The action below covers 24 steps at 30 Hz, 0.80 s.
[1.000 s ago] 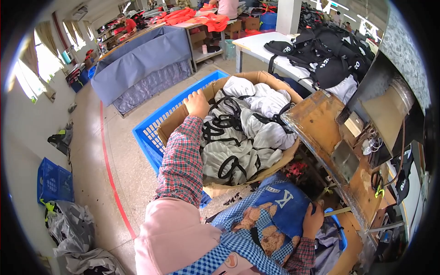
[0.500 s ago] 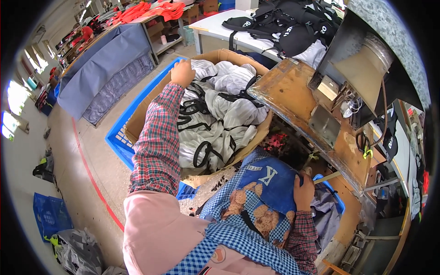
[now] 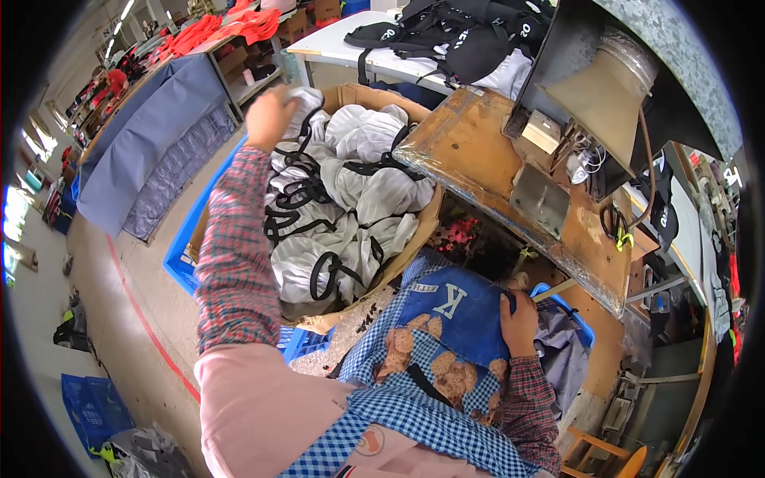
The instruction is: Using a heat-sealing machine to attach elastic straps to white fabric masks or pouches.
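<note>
Left hand (image 3: 269,118): at carton's far-left edge, beside white cloth; fingers curled, grip unclear.
White garments (image 3: 378,191): heaped in carton (image 3: 429,227).
Right hand (image 3: 519,323): against apron (image 3: 482,319); finger hold unclear.
Edges: wooden counter (image 3: 470,135) crowds carton's right.
Room: floor (image 3: 171,279) open left.

"Any lettering?"
"One big white letter, smaller ones beside it, on the apron (image 3: 478,319), between four and five o'clock."
"Elsewhere?"
"White characters on the black pile (image 3: 486,52), one o'clock."
</note>
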Each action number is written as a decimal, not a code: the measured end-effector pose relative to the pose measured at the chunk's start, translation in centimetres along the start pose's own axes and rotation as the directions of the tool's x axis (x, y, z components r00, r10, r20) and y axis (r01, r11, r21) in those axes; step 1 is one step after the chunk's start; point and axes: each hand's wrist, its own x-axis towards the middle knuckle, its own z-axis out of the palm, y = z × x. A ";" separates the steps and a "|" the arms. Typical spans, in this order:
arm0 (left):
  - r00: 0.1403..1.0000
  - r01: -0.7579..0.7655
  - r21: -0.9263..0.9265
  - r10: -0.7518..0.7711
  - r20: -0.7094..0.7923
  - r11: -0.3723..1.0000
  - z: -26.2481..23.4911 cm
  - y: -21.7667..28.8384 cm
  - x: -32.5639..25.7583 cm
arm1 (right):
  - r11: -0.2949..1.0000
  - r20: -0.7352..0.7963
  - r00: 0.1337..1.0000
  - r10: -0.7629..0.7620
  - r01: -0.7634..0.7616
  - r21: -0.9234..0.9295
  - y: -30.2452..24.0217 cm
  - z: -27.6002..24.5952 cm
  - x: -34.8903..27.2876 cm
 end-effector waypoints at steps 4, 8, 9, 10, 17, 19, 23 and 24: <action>0.998 0.041 -0.125 -0.047 -0.051 0.991 -9.3 6.2 -1.0 | 0.977 -0.054 0.981 -0.187 0.191 0.095 -3.5 -1.6 1.6; 0.998 0.057 -0.461 -0.050 0.027 0.886 -13.4 12.7 -4.6 | 0.835 -0.039 0.962 -0.271 0.255 0.488 -12.4 -5.3 3.7; 0.998 0.051 -0.522 -0.022 0.061 0.851 -13.8 14.2 -5.8 | 0.777 -0.057 0.954 -0.293 0.273 0.567 -14.3 -6.0 4.1; 0.996 0.046 -0.586 0.011 0.094 0.809 -14.1 15.9 -6.8 | 0.696 -0.054 0.960 -0.275 0.238 0.677 -16.1 -6.6 4.5; 0.900 0.283 -0.860 0.192 0.391 0.424 -12.5 23.0 -11.3 | 0.737 -0.092 0.943 -0.320 0.309 0.601 -18.8 -8.2 4.5; 0.853 0.348 -0.841 0.231 0.467 0.414 -11.8 24.1 -12.1 | 0.715 -0.030 0.967 -0.251 0.206 0.668 -17.8 -7.9 3.9; 0.937 -0.261 -0.618 0.349 0.024 0.741 -11.4 26.2 -14.9 | 0.681 0.131 0.978 -0.164 0.017 0.732 -15.8 -7.8 3.3; 0.884 -0.434 -0.550 0.454 -0.110 0.714 -12.2 27.0 -15.1 | 0.721 0.192 0.968 -0.160 -0.019 0.693 -15.4 -7.9 3.3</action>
